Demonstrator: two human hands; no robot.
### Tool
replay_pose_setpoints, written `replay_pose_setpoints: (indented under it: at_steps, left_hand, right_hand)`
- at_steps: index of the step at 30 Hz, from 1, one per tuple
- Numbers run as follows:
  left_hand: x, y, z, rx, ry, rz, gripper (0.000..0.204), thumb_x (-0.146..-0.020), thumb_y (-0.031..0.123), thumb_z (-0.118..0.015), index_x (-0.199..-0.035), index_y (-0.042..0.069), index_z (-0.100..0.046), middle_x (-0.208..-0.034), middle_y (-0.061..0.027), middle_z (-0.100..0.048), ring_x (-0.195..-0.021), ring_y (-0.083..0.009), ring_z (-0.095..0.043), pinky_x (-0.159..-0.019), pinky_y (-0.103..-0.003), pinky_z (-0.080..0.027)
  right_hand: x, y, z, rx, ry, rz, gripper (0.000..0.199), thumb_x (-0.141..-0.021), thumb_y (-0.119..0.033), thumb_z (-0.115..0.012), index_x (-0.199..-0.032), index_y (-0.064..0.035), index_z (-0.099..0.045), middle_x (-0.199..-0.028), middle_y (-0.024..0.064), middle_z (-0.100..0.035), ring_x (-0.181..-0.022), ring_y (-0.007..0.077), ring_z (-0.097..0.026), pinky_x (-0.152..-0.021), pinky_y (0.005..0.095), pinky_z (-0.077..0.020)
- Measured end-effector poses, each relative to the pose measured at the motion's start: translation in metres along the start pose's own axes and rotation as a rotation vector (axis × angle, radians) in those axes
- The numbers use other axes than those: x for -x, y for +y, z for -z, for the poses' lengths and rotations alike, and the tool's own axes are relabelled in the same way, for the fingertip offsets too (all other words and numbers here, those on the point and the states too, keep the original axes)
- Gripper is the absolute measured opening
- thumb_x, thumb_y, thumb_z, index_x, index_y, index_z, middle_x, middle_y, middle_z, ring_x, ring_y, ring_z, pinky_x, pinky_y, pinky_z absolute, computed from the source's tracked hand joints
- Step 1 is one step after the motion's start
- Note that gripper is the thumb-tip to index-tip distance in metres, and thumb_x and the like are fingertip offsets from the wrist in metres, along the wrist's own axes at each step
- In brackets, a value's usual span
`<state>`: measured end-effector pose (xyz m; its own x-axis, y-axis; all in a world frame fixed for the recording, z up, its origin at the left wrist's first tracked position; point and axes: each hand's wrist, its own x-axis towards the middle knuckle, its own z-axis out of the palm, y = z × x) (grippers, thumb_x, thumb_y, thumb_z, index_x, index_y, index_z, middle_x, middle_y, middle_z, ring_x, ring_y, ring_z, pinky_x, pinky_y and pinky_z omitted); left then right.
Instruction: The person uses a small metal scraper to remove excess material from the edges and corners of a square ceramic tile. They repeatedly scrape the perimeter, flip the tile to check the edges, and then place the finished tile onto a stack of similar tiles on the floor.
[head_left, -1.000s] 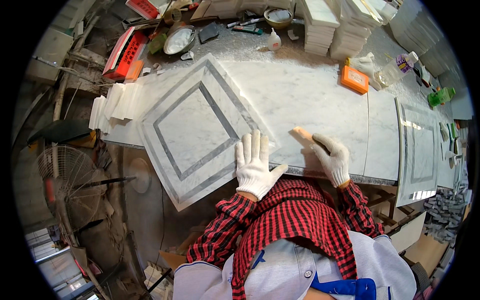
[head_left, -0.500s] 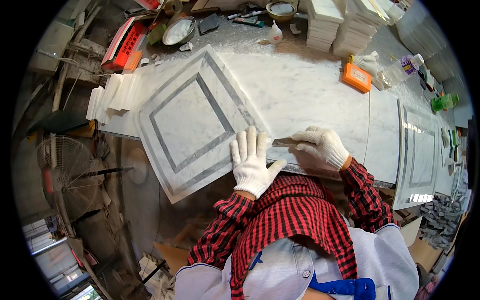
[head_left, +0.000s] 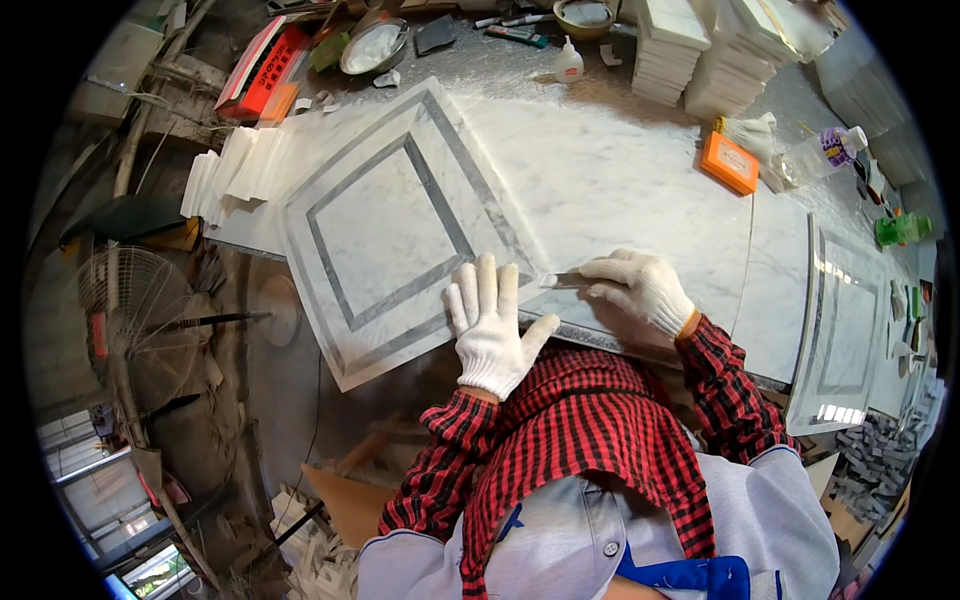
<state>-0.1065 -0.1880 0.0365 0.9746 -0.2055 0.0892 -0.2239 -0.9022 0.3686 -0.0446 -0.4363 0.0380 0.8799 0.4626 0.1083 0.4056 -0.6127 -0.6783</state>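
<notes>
A square marble panel (head_left: pixel 381 222) with grey inlaid border bands lies turned cornerwise over the bench's near edge. My left hand (head_left: pixel 495 335), in a white knit glove, rests flat near the panel's right corner, fingers spread and holding nothing. My right hand (head_left: pixel 640 288), gloved the same way, pinches a thin grey scraper blade (head_left: pixel 568 281), most of it hidden by the fingers. The blade's tip is at the panel's right corner, where a small white spot shows.
A white marble slab (head_left: pixel 640 190) spans the bench. White strips (head_left: pixel 250 165) lie left, with a fan (head_left: pixel 135 330) beyond. Behind are a powder bowl (head_left: pixel 374 48), a glue bottle (head_left: pixel 568 64) and stacked tiles (head_left: pixel 672 50). An orange box (head_left: pixel 729 163) and another inlaid panel (head_left: pixel 843 320) are right.
The view has shifted slightly. My left hand has slid a little left and nearer me on the panel. The blade in my right hand has tilted and shows less of its face.
</notes>
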Motion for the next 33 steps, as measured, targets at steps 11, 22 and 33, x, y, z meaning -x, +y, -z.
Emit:
replay_pose_setpoints:
  at_steps: [11, 22, 33]
  left_hand:
    - [-0.004, -0.013, -0.003, 0.066, 0.075, -0.111, 0.089, -0.088, 0.056, -0.063, -0.154, 0.007, -0.027, -0.159, -0.0249, -0.022, -0.147, -0.045, -0.019, -0.119, -0.057, -0.01]
    - [-0.011, -0.083, 0.031, -0.115, -0.186, 0.028, 0.1, -0.085, 0.071, -0.051, -0.153, 0.001, -0.028, -0.162, -0.0211, -0.019, -0.151, -0.0393, -0.01, -0.121, -0.054, -0.001]
    - [-0.02, -0.081, 0.044, 0.093, -0.076, -0.015, 0.093, -0.076, 0.06, -0.07, -0.144, 0.003, -0.042, -0.155, -0.0193, -0.032, -0.145, -0.0387, -0.026, -0.117, -0.057, -0.016]
  right_hand:
    - [-0.003, -0.001, 0.002, -0.075, 0.018, -0.032, 0.027, -0.085, -0.027, -0.072, -0.107, -0.0118, -0.073, -0.092, 0.0094, -0.07, -0.081, 0.0301, -0.066, -0.07, 0.0347, -0.0535]
    - [-0.133, -0.036, -0.011, -0.336, 0.204, -0.172, 0.027, -0.086, -0.012, -0.072, -0.112, -0.0033, -0.072, -0.099, 0.0118, -0.072, -0.09, 0.0205, -0.068, -0.082, 0.0298, -0.0521]
    - [-0.432, -0.053, -0.025, 0.318, 0.266, -0.217, 0.03, -0.082, -0.034, -0.065, -0.105, -0.0188, -0.076, -0.099, 0.0142, -0.072, -0.092, 0.0343, -0.069, -0.082, 0.0436, -0.0547]
